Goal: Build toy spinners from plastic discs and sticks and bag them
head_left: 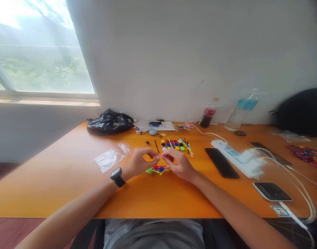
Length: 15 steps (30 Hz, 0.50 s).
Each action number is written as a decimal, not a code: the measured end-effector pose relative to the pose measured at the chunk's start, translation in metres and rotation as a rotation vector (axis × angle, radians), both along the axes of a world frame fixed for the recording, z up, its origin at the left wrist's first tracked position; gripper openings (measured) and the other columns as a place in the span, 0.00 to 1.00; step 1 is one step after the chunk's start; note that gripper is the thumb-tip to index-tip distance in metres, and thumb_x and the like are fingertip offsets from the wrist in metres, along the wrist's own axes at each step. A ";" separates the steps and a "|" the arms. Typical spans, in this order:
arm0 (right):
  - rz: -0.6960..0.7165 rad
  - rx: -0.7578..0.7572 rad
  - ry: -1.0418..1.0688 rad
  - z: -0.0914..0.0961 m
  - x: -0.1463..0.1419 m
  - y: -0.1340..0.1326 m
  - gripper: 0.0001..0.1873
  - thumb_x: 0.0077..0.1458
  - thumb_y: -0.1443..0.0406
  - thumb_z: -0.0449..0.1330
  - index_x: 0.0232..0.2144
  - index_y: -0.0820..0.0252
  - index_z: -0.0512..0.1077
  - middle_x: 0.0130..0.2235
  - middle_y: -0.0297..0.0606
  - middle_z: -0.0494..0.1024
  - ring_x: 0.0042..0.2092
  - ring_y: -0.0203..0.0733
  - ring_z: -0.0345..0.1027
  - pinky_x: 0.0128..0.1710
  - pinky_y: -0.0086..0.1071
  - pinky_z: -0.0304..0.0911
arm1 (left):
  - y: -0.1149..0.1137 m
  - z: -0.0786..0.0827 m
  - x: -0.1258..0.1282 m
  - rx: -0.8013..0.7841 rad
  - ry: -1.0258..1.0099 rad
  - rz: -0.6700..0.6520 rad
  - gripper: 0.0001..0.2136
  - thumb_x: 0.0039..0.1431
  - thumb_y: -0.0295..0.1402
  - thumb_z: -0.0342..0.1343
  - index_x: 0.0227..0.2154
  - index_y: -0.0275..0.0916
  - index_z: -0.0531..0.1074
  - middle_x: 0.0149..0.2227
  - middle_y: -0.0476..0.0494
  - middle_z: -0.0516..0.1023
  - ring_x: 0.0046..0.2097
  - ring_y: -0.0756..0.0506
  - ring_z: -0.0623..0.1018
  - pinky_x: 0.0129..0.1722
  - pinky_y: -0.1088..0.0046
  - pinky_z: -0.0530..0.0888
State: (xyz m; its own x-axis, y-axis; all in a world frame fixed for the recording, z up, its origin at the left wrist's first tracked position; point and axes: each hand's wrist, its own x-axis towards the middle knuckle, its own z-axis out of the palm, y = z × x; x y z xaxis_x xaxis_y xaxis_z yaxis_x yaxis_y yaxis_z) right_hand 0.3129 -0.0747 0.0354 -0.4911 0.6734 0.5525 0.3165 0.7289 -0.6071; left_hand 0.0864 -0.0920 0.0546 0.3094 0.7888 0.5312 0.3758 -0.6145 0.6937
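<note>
My left hand, with a watch on its wrist, and my right hand meet above the table. Finger and thumb of both are closed in a pinch on a small whitish piece, whose exact kind is too small to make out. Just below the fingers lie joined plastic pieces in red, blue, green and yellow, partly covered by my right hand. Beyond the hands sit several coloured round discs with thin plastic sticks across them. A dark stick and a single dark disc lie to their left.
A clear plastic bag lies left, with a black bag behind it. To the right are a phone, a white power strip with cables and a white-edged device. Bottles stand by the wall.
</note>
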 end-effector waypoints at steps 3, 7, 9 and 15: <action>0.003 0.004 0.003 0.000 0.001 0.001 0.09 0.71 0.61 0.56 0.39 0.56 0.74 0.37 0.38 0.76 0.35 0.40 0.66 0.36 0.34 0.63 | 0.001 -0.001 0.000 -0.002 0.006 0.007 0.05 0.59 0.33 0.66 0.31 0.37 0.81 0.33 0.44 0.86 0.34 0.47 0.82 0.37 0.74 0.77; 0.015 -0.011 0.011 0.000 0.001 0.001 0.09 0.71 0.61 0.56 0.40 0.56 0.74 0.37 0.38 0.75 0.35 0.40 0.66 0.36 0.34 0.63 | -0.001 0.000 0.001 -0.015 -0.002 0.001 0.05 0.60 0.33 0.65 0.30 0.37 0.80 0.33 0.44 0.85 0.34 0.47 0.82 0.37 0.74 0.76; 0.035 -0.022 0.025 0.001 0.000 0.000 0.09 0.72 0.60 0.55 0.40 0.56 0.74 0.37 0.38 0.74 0.36 0.40 0.66 0.36 0.34 0.63 | -0.002 0.003 0.000 -0.020 -0.012 -0.025 0.05 0.60 0.33 0.65 0.32 0.37 0.81 0.34 0.43 0.84 0.35 0.46 0.81 0.38 0.73 0.76; 0.053 -0.038 0.079 0.004 0.002 0.002 0.10 0.73 0.60 0.53 0.43 0.55 0.73 0.40 0.39 0.74 0.40 0.42 0.67 0.40 0.35 0.64 | -0.001 0.016 -0.003 -0.263 -0.170 -0.196 0.08 0.65 0.34 0.61 0.37 0.36 0.82 0.39 0.40 0.83 0.42 0.44 0.80 0.45 0.70 0.77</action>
